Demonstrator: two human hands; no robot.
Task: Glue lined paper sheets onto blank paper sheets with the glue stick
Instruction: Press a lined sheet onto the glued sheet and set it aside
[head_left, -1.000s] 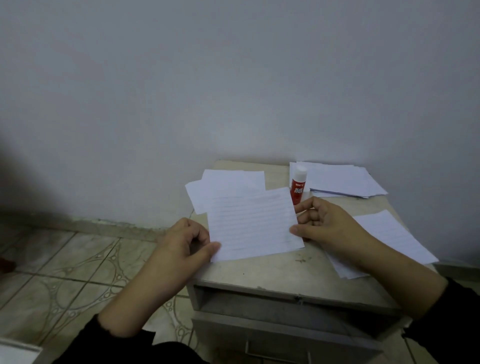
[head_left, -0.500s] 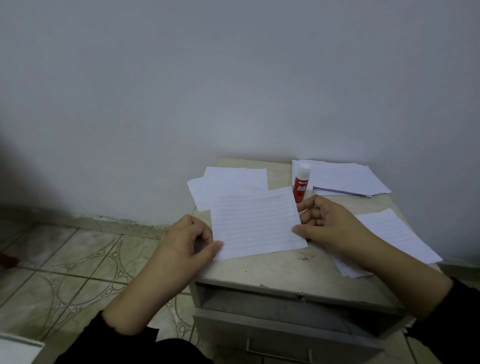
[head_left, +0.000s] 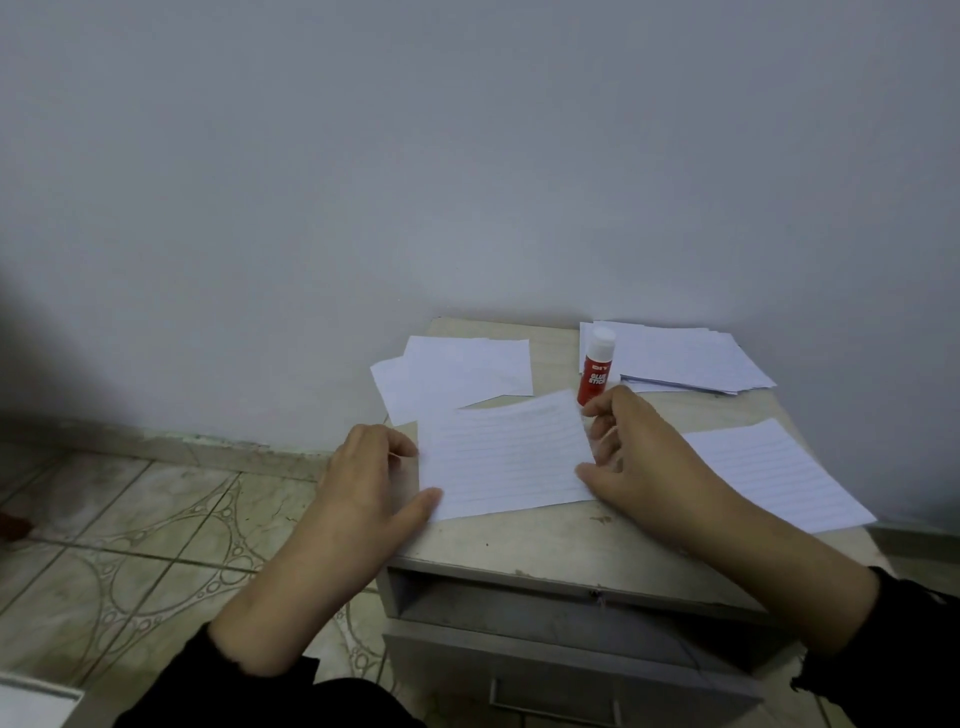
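Note:
A lined sheet (head_left: 506, 454) lies in the middle of the small table (head_left: 530, 545). My left hand (head_left: 376, 478) pinches its left edge, thumb on top near the lower corner. My right hand (head_left: 631, 449) holds its right edge, thumb on the lower right corner and fingers curled at the upper corner. A red glue stick (head_left: 596, 374) with a white cap stands upright just behind my right hand. Blank sheets (head_left: 452, 376) lie behind the lined sheet at the left. More lined paper (head_left: 769, 475) lies at the right, partly under my right arm.
A pile of sheets (head_left: 685, 361) sits at the table's back right against the wall. Below the tabletop is an open slot and a drawer with a handle (head_left: 556, 701). Tiled floor (head_left: 130, 525) lies to the left.
Both hands keep holding the lined sheet. The sheet and hands have shifted only slightly; the right fingers have moved up toward the sheet's upper right corner.

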